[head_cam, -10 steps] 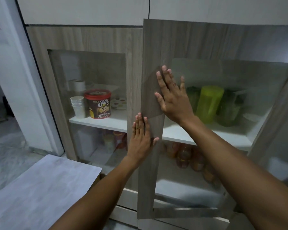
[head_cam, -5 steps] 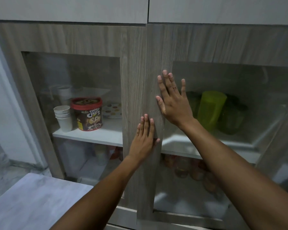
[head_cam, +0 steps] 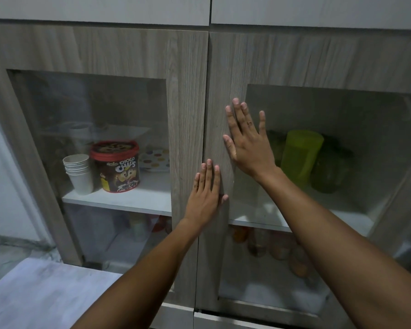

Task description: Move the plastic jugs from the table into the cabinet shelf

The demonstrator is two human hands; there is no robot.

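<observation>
Behind the glass of the right cabinet door stand green plastic jugs on the white shelf: a bright lime jug in the middle, a darker green jug to its right and a dim one behind my right hand. My right hand lies flat on the door's wooden left stile, fingers spread. My left hand presses flat lower on the same stile, fingers together. Neither holds anything. The door sits flush with the left door.
Through the left door's glass I see stacked paper cups, a Choco Chips tub and a dotted plate. Jars fill the lower right shelf. A grey marbled table lies at the lower left.
The right cabinet door has swung from ajar to shut under both flat hands. The view has moved closer and to the right.
</observation>
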